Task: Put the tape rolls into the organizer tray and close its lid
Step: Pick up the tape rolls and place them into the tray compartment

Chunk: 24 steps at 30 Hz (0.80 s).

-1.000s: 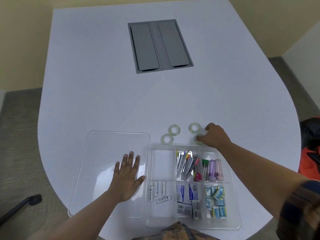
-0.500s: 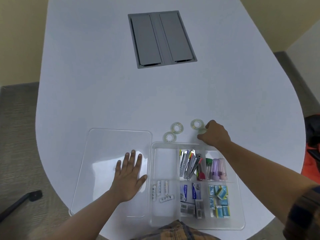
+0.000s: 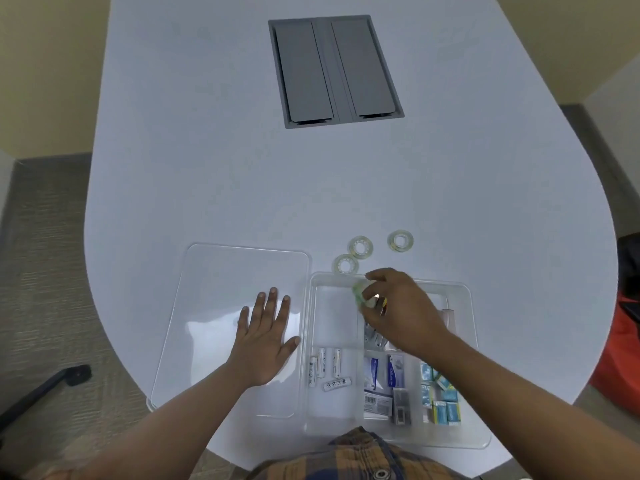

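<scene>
A clear organizer tray (image 3: 464, 289) sits at the table's near edge, with its clear lid (image 3: 214, 271) lying flat to its left. My right hand (image 3: 398, 310) hovers over the tray's far middle, shut on a greenish tape roll (image 3: 358, 293). Three tape rolls lie on the table beyond the tray: one (image 3: 345, 265) touching its far rim, one (image 3: 360, 247) just behind it, one (image 3: 400, 241) further right. My left hand (image 3: 265, 337) rests flat on the lid, fingers spread.
The tray holds batteries (image 3: 325, 370), small boxes (image 3: 384, 382) and blue packets (image 3: 440, 393) in its near compartments. A grey cable hatch (image 3: 334, 69) is set into the white table (image 3: 207, 150) farther back. A chair arm (image 3: 45, 386) shows lower left.
My right hand has lifted a tape roll from the table beyond the tray and brought it back over the tray's far compartments. My left hand has stayed on the lid.
</scene>
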Each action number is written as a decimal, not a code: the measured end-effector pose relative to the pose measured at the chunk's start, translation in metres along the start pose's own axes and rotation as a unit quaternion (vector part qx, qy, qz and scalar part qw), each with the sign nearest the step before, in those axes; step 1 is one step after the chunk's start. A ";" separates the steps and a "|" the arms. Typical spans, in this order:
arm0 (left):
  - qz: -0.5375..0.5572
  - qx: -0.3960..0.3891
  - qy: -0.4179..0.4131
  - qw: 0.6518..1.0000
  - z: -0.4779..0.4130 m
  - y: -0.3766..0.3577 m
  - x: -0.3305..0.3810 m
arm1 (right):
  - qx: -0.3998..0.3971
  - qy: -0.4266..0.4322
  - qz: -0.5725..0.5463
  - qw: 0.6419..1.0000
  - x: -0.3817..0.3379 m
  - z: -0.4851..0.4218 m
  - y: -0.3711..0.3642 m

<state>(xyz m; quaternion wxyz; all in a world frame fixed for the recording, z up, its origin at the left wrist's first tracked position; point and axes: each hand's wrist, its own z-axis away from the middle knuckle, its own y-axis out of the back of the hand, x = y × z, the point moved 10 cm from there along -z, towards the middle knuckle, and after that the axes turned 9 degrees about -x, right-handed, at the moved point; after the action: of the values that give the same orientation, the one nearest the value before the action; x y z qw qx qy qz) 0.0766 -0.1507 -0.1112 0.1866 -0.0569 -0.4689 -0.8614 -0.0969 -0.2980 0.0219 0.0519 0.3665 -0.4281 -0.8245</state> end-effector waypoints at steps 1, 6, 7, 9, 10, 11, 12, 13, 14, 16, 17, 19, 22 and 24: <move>-0.002 -0.002 0.000 1.000 0.000 -0.001 0.000 | -0.002 0.014 0.023 1.000 -0.006 0.003 -0.007; 0.001 0.000 0.000 1.000 0.002 -0.001 -0.001 | -0.076 0.009 0.130 0.989 -0.018 0.002 -0.042; 0.000 0.001 0.001 1.000 0.002 0.000 -0.001 | -0.093 0.007 0.155 0.984 -0.019 0.000 -0.048; -0.001 0.003 0.002 1.000 0.002 0.000 -0.001 | -0.132 -0.001 0.192 0.972 -0.019 -0.005 -0.059; 0.004 0.005 0.001 1.000 0.002 0.001 -0.001 | -0.151 -0.005 0.208 0.966 -0.018 -0.007 -0.064; 0.007 0.006 0.000 1.000 0.002 0.001 -0.001 | -0.165 -0.007 0.229 0.959 -0.018 -0.008 -0.069; 0.007 0.007 -0.001 1.000 0.002 0.001 -0.001 | -0.177 -0.008 0.251 0.952 -0.018 -0.010 -0.073; 0.004 0.008 -0.001 1.000 0.003 0.001 -0.001 | -0.188 -0.010 0.271 0.944 -0.018 -0.011 -0.077; 0.001 0.009 0.000 1.000 0.003 0.001 -0.001 | -0.198 -0.015 0.285 0.938 -0.017 -0.013 -0.080; 0.005 0.013 -0.001 1.000 0.003 0.001 -0.001 | -0.214 -0.023 0.301 0.929 -0.015 -0.015 -0.085; 0.013 0.015 -0.002 1.000 0.003 0.001 -0.001 | -0.219 -0.025 0.306 0.926 -0.015 -0.015 -0.086; 0.016 0.017 -0.003 1.000 0.003 0.002 -0.001 | -0.224 -0.024 0.317 0.921 -0.016 -0.016 -0.086; 0.021 0.021 -0.005 1.000 0.003 0.001 -0.001 | -0.229 -0.024 0.352 0.907 -0.019 -0.015 -0.087; 0.024 0.020 -0.006 1.000 0.003 0.000 -0.001 | -0.227 -0.026 0.360 0.904 -0.018 -0.014 -0.090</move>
<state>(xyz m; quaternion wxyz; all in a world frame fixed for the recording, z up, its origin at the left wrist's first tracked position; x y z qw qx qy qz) 0.0774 -0.1482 -0.1095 0.2056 -0.0693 -0.4853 -0.8470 -0.0539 -0.2438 -0.0396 0.4160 0.1446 -0.3329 -0.8338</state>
